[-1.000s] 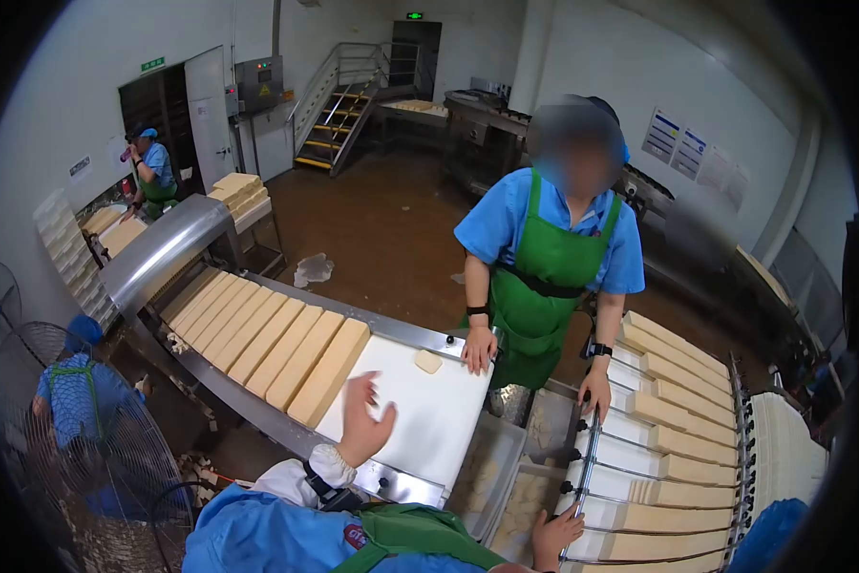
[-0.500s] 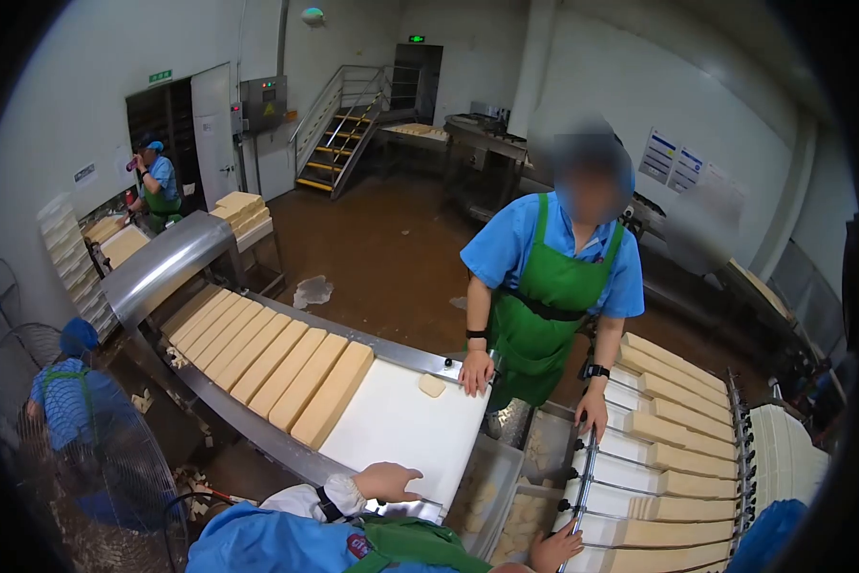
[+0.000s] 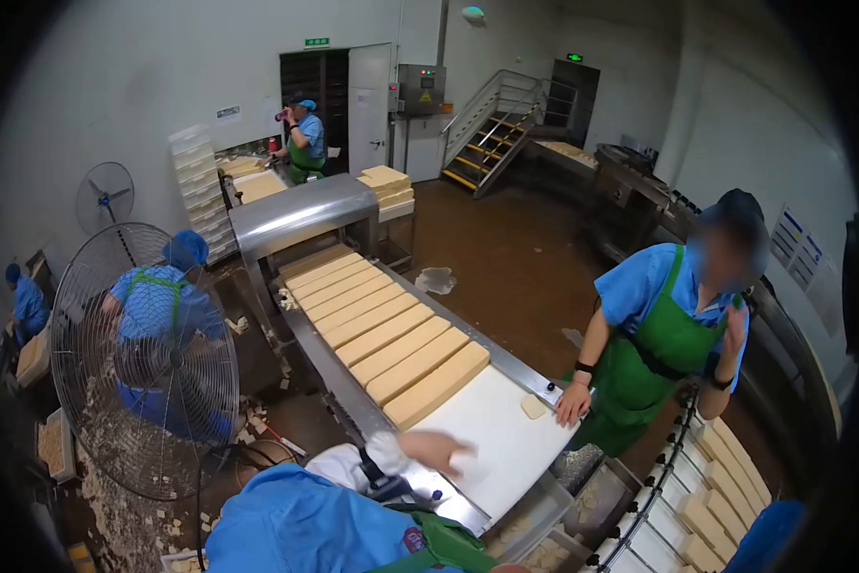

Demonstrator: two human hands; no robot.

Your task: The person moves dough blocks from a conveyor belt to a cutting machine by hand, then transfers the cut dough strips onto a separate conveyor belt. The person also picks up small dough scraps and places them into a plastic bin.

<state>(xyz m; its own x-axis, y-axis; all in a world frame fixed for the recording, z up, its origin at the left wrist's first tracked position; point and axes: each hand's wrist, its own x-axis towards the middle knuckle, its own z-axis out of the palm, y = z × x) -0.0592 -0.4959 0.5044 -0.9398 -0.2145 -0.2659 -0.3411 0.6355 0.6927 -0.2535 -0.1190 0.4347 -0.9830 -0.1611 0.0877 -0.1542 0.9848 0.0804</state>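
My left hand (image 3: 434, 449), in a white cuff with a black band, hangs over the near edge of a white conveyor belt (image 3: 491, 454). Its fingers are blurred but look stretched out and apart, and nothing shows in them. Just beyond it, long pale-yellow blocks (image 3: 437, 384), resembling cake or bread, lie side by side across the belt. A small pale piece (image 3: 532, 407) sits alone near the belt's far edge. My right hand is out of view.
Across the belt stands a co-worker (image 3: 663, 339), one hand on its end and the other raised. A second conveyor (image 3: 654, 544) carries more blocks at lower right. A large caged fan (image 3: 148, 363) stands left, before another worker. A metal hood (image 3: 300, 215) spans the belt's far end.
The view has swung left. My left hand has gone from pointing to a blurred, stretched shape. My right hand has left the picture. The co-worker's hand has risen from the second conveyor.
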